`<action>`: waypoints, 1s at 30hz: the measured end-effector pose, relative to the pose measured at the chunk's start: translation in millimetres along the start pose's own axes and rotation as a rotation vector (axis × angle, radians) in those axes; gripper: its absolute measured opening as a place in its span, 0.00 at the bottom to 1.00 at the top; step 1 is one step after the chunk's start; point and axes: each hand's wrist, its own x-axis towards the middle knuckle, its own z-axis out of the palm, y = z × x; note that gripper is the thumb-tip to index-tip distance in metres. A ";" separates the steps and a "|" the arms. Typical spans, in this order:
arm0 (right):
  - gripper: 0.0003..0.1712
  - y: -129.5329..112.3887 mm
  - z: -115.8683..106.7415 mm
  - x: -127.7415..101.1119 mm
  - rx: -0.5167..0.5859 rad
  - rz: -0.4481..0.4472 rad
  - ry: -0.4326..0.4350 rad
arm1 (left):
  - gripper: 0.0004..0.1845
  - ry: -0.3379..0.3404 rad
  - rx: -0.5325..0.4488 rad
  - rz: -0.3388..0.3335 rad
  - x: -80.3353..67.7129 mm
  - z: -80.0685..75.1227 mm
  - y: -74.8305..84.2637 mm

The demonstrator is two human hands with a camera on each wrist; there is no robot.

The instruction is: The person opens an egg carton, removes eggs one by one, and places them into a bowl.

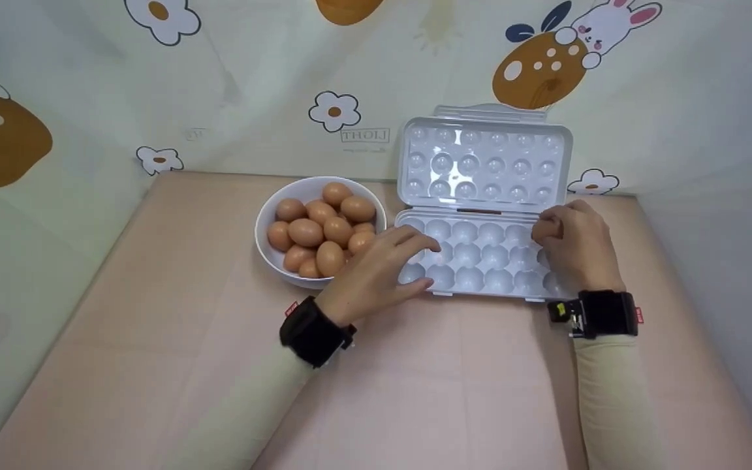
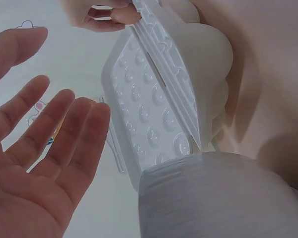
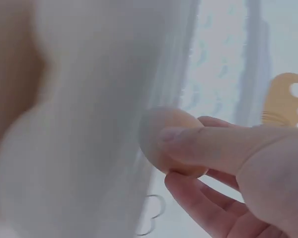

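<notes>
— Holding what in your right hand (image 1: 578, 245)?
— You pinch one brown egg (image 3: 171, 141) with thumb and fingers, over the right side of the open egg tray (image 1: 474, 261).
— And your left hand (image 1: 382, 267)?
— It is spread, fingers straight, at the tray's left edge, beside the bowl (image 1: 271, 251) of eggs.

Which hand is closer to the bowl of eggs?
Left. The left hand is right beside the bowl; the right hand, holding an egg, is across the tray.
</notes>
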 end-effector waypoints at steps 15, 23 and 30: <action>0.24 -80.4 -18.7 -13.0 0.312 -0.223 0.046 | 0.26 0.179 -0.009 0.039 5.5 -3.5 -1.4; 0.24 -113.4 -3.4 -24.8 0.500 -0.232 -0.115 | 0.28 0.240 -0.001 0.068 6.5 -5.3 0.1; 0.24 -132.9 12.2 -33.9 0.584 -0.246 -0.216 | 0.27 0.273 -0.015 0.114 6.5 -5.2 2.4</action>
